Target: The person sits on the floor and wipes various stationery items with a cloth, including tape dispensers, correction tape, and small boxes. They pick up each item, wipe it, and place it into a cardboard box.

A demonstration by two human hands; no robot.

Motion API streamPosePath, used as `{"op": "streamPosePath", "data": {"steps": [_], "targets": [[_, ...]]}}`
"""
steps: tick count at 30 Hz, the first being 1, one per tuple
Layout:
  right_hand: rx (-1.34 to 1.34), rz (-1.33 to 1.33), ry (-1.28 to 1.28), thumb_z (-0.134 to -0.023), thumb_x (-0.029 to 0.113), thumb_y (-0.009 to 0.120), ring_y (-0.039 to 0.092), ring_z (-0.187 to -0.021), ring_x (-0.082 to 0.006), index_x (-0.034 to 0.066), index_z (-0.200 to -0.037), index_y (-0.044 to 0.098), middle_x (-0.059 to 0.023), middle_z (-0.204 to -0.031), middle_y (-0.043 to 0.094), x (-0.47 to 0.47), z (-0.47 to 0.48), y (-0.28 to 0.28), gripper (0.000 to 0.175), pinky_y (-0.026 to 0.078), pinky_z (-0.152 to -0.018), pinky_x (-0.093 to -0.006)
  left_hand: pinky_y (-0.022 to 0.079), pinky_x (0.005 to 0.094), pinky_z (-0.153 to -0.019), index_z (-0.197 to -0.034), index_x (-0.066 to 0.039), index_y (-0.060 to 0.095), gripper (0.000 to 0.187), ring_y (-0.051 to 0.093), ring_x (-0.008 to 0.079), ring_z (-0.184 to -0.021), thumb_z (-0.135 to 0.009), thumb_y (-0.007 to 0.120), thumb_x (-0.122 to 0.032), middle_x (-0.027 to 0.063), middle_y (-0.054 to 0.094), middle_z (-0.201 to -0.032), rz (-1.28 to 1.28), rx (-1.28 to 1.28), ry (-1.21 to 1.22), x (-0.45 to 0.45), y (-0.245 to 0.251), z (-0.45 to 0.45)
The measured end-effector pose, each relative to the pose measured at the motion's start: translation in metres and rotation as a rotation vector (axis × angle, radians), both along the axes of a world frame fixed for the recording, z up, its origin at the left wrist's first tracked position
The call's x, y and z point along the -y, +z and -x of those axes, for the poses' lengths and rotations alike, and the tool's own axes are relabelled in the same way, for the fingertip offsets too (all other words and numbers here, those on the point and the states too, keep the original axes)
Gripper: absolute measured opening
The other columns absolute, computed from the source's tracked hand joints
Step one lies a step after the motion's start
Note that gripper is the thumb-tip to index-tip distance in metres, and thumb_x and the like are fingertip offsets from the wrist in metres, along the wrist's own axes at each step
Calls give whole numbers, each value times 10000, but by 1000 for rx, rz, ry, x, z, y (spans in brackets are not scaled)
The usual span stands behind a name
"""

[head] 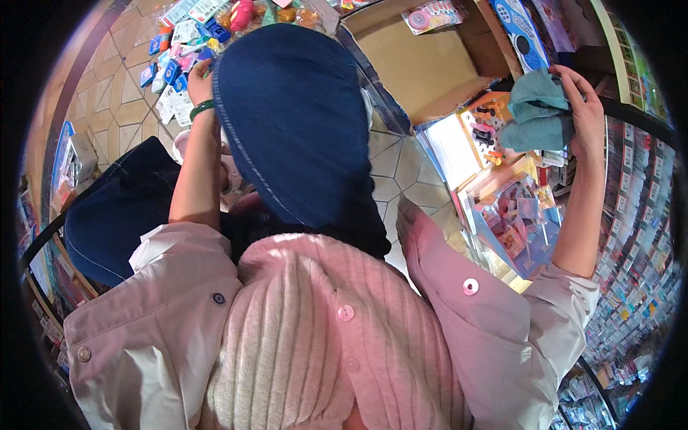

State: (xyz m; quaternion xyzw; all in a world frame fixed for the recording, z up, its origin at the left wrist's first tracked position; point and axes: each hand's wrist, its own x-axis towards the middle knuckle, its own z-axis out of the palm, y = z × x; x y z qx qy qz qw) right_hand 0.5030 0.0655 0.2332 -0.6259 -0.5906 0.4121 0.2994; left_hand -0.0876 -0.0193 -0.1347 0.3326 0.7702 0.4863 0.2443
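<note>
A folded teal cloth (pixel 537 110) is gripped in my right hand (pixel 586 115), raised at the right over the goods on a low shelf. My left hand (pixel 200 80), with a dark green bangle (pixel 202 110) on its wrist, reaches past my bent knee to a pile of small packaged goods (pixel 185 54) on the tiled floor. The knee, in dark blue denim (pixel 295 118), hides part of that hand, and whether its fingers hold anything is unclear. Blue boxes, white cards and brightly coloured pieces make up the pile.
A cardboard box (pixel 419 64) stands ahead, a pink blister-packed item (pixel 430 19) inside. Below the cloth, a tray (pixel 537 252) holds small packets. A blue-and-white package (pixel 518 35) stands behind the cloth. Racks of small hanging goods (pixel 639 231) line the right side.
</note>
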Motion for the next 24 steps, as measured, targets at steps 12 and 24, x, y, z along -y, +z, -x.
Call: {"op": "streamPosePath", "data": {"steps": [12, 24], "targets": [[-197, 33, 318, -992, 307, 574, 621, -827, -71, 40, -1055, 720, -27, -944, 702, -53, 182, -59, 311, 497, -758, -220, 514, 336, -843, -1095, -33, 669, 299, 677, 232, -927, -802, 611, -12, 151, 698, -1023, 145, -36, 217, 38, 44, -32], [-43, 169, 517, -951, 213, 643, 583, -907, -59, 39, -1097, 679, -1, -983, 662, -88, 215, -112, 230, 467, -827, -220, 509, 278, -669, -1010, 32, 643, 259, 626, 167, -758, -779, 548, 101, 103, 669, -909, 333, 412, 621, 83, -50, -40]]}}
